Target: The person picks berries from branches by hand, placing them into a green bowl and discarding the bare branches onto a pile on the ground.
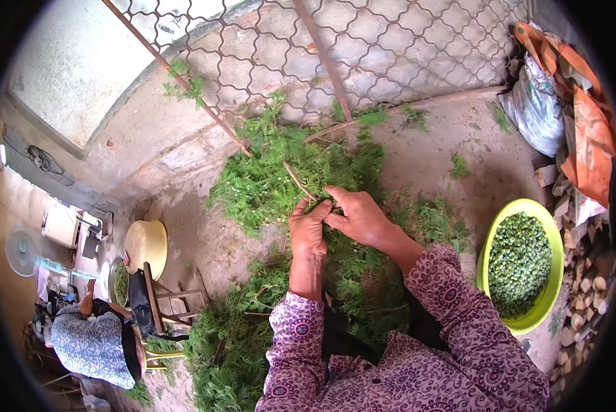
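My left hand is closed in a pinch on a brown-stemmed leafy branch, held over a heap of feathery green branches. My right hand meets it, with thumb and fingers pinched together at the same branch; what lies right between those fingertips is partly hidden. Small pale round fruits show among the leaves. More cut branches lie on the floor around my lap. At the right, a yellow-green basin holds a mass of small round green fruits.
A metal lattice gate leans along the wall ahead. White sacks, an orange cloth and stacked firewood line the right. At left, another person sits near a tan basin, a wooden stool and a fan.
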### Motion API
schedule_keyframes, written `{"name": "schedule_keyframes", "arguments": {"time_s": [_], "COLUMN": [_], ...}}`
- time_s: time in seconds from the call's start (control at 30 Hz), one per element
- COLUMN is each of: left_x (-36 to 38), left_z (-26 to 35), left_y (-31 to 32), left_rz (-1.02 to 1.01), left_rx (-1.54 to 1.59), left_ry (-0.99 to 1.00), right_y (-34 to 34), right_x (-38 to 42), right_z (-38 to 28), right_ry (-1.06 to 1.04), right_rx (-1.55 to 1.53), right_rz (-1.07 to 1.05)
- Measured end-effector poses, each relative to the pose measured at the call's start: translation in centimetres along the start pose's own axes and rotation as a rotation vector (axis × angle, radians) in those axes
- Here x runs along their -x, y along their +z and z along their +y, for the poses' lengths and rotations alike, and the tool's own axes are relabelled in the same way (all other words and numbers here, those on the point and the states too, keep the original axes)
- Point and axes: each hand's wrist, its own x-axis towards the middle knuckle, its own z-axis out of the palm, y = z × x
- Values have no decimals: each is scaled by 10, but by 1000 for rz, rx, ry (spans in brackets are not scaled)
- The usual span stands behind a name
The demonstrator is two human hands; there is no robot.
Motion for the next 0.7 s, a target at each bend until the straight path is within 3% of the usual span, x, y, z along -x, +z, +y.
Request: {"name": "schedule_keyframes", "arguments": {"time_s": [0.13,0.2,0.23,0.3,0.37,0.47,0.57,0.7], "left_x": [-3,-9,-8,-7,-7,-13,-25,-32], "left_z": [-2,-6,-6,-2,5,17,22,27], "left_y": [-6,-12,-14,-17,-18,-31,-53,-74], "left_rz": [16,41,41,-162,-97,-31,93,33], "left_rx": [34,102,102,208,272,518,737,920], "left_ry": [-86,-122,-122,-198,-230,-185,-215,-229], "right_y": [-5,-9,-12,-19,-26,-37,-41,-33], "right_x": [0,-2,-4,-7,-7,-8,-5,-1], "right_z": [-5,-11,-12,-12,-3,1,-3,-2], "right_ry": [84,363,364,513,544,624,645,673], "right_rx": [-206,-518,-519,-841,-911,-1347,-1445,-1307], "right_rz": [-41,-93,-93,-129,-83,-17,-50,-156]}}
